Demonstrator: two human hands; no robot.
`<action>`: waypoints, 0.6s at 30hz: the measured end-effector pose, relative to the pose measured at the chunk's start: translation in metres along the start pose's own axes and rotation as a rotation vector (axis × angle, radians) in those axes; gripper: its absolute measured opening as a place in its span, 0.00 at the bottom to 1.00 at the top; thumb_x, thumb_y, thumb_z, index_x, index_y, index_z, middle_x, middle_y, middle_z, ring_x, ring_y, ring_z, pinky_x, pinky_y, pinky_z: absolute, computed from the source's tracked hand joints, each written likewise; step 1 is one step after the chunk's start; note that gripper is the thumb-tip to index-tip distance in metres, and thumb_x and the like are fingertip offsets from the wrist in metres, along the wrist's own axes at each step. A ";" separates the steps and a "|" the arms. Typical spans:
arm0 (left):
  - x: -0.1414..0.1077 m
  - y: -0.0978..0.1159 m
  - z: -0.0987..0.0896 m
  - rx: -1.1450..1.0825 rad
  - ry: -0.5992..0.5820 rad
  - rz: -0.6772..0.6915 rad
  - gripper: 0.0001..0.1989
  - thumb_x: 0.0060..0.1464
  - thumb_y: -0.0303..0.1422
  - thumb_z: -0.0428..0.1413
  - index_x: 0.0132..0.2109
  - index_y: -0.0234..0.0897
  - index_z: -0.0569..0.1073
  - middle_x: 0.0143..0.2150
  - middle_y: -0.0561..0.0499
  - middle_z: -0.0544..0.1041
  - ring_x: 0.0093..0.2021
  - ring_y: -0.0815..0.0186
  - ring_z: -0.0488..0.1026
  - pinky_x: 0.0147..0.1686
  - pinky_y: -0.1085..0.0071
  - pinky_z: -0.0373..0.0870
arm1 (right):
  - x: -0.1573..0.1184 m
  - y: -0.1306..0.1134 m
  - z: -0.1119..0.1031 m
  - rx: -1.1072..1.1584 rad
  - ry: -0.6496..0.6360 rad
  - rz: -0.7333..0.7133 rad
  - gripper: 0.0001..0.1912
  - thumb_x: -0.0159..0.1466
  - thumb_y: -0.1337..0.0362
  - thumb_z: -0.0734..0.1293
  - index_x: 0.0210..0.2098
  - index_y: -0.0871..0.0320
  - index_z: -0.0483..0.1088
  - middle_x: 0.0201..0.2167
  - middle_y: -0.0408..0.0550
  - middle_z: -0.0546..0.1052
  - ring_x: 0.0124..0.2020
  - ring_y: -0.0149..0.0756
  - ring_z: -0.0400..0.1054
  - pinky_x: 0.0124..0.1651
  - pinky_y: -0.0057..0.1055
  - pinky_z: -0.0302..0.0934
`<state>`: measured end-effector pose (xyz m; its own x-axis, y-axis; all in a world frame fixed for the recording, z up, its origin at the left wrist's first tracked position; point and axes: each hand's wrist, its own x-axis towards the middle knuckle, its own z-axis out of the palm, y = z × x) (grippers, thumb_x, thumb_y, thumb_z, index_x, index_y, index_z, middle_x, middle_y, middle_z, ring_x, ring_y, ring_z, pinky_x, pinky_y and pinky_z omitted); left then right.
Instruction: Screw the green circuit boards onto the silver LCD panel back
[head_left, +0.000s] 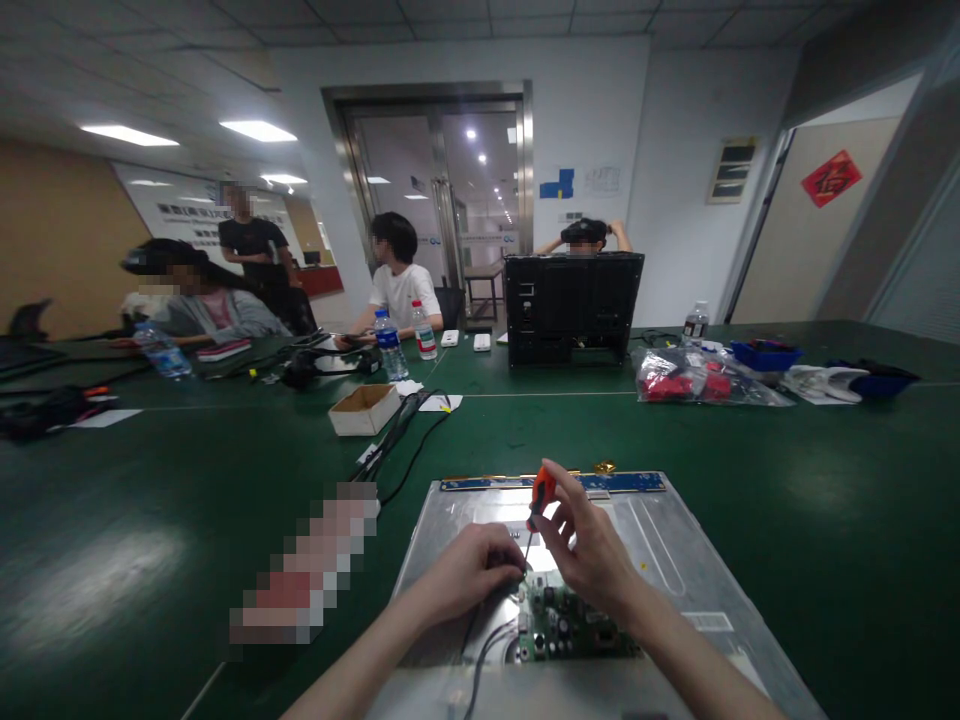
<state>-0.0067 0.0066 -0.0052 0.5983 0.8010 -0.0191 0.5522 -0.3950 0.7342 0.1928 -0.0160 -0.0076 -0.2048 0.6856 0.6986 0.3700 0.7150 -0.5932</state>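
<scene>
My right hand is closed on an orange and black screwdriver, held upright with its shaft pointing down. The screwdriver's tip meets the upper left corner of a green circuit board. Beside that tip, my left hand has its fingers curled together; whatever they pinch, if anything, is hidden. Under both hands lies a flat silver metal panel, with a narrow blue board strip along its far edge. A dark cable runs over the panel near the circuit board.
A small open box, black cables and bottles stand beyond on the green table. Across it is a black monitor-like case. Plastic bags and blue trays lie right. Several people are around the table.
</scene>
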 end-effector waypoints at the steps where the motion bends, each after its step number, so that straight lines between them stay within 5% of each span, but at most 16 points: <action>1: 0.000 0.000 0.000 0.004 -0.001 0.003 0.06 0.53 0.25 0.61 0.35 0.37 0.83 0.35 0.51 0.81 0.35 0.65 0.73 0.41 0.71 0.69 | 0.000 0.001 0.000 -0.004 0.006 -0.004 0.36 0.67 0.73 0.62 0.70 0.49 0.47 0.34 0.43 0.78 0.20 0.29 0.69 0.22 0.23 0.62; 18: -0.001 -0.001 0.000 -0.013 0.002 0.004 0.07 0.52 0.24 0.60 0.36 0.36 0.83 0.35 0.51 0.81 0.35 0.64 0.74 0.41 0.71 0.69 | 0.000 -0.004 -0.002 0.042 -0.059 0.052 0.36 0.69 0.70 0.61 0.72 0.49 0.46 0.37 0.47 0.79 0.22 0.30 0.70 0.22 0.24 0.62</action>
<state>-0.0072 0.0061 -0.0058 0.5990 0.8006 -0.0150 0.5424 -0.3920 0.7430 0.1932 -0.0190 -0.0046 -0.2400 0.7282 0.6420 0.3436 0.6822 -0.6454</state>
